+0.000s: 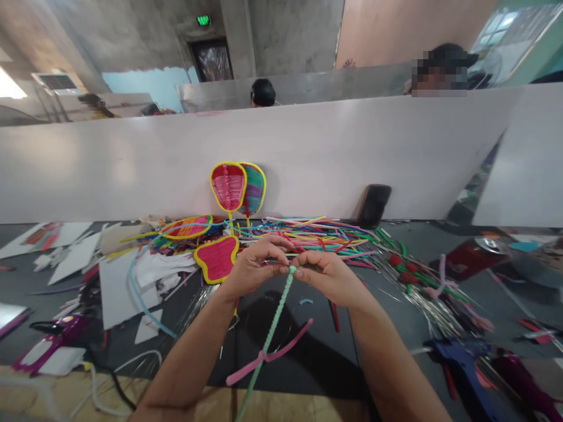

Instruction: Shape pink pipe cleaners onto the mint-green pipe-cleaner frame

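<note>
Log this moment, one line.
left hand: pinching far end of green stem | right hand: same end | pink stem: crosses it | phone: leans against white partition

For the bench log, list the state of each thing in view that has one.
Mint pipe cleaner: twisted, upper end held
Pink pipe cleaner: wrapped around the mint one
Left hand: pinching the mint tip
Right hand: pinching likewise
Upright fan pair: leaning, overlapping
Smartphone: propped up
Overhead sign: lit green
Blue glue gun: lying down
Red can: whether opened, unclear
</note>
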A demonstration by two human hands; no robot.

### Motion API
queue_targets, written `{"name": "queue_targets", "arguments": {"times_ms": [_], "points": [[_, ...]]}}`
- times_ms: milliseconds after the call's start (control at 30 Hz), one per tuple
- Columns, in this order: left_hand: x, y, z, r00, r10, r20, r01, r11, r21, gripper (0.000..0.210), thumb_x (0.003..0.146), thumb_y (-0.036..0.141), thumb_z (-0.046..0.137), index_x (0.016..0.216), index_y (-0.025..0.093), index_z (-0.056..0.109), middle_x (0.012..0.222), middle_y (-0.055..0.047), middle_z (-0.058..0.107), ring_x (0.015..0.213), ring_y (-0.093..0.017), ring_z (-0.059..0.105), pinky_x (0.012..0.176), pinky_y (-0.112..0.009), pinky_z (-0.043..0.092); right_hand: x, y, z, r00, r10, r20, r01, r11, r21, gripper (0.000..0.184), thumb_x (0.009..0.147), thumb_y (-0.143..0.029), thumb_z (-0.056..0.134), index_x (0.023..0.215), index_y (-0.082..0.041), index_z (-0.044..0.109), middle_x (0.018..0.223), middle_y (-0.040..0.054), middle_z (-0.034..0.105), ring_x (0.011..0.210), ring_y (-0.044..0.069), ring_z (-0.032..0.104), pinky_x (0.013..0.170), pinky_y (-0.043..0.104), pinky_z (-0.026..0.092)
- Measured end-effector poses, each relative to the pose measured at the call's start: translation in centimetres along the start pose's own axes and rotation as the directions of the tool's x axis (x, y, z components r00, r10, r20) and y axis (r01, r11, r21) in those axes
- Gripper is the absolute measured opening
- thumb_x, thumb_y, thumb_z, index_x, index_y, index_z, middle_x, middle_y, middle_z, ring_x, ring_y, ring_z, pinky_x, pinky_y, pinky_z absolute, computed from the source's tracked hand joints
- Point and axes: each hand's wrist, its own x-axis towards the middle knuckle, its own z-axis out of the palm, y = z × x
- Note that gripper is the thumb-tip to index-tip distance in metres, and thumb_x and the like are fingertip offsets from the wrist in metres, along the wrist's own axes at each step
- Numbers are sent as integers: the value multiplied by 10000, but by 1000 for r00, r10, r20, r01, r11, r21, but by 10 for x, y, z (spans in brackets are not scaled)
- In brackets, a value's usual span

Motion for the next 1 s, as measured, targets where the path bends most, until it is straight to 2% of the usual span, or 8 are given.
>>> {"name": "queue_targets", "arguments": {"times_ms": [133,400,600,800,1000], "points": [[0,0,1,998,50,-49,-48,997,54,157,720,326,701,723,182,639,1038,-80,611,1053,-214,545,953,-392,393,-1,-3,-1,1000,14,2,-14,1000,-18,146,811,-295,591,850,-179,670,711,-9,600,632,114,498,576,222,392],[1,4,-2,994,106,-26,-103,990,92,133,717,304,706,694,191,640,1043,-66,597,1045,-204,535,915,-366,425,-1,-6,1,999,23,26,-24,999,31,126,806,-276,600,847,-174,662,717,-20,592,627,103,483,600,221,383],[-1,3,-4,995,97,14,-97,995,-18,133,706,282,719,686,185,630,1066,-72,564,1065,-219,528,910,-376,442,-1,-6,5,999,9,45,-14,994,108,148,794,-311,620,835,-175,661,735,-15,589,636,105,481,586,218,374],[-3,-8,-2,985,169,44,-156,963,-220,108,698,231,730,717,187,632,1131,-70,520,1051,-223,532,899,-394,452,0,-4,10,996,-25,86,6,976,216,179,790,-337,632,813,-161,655,726,-4,575,634,101,472,590,220,371],[-3,-12,-1,975,218,50,-194,936,-293,103,696,176,727,742,197,637,1126,-61,508,1037,-224,531,886,-402,453,1,-2,12,994,-29,101,2,967,256,173,785,-328,645,813,-157,649,739,0,567,639,97,464,586,220,362]]}}
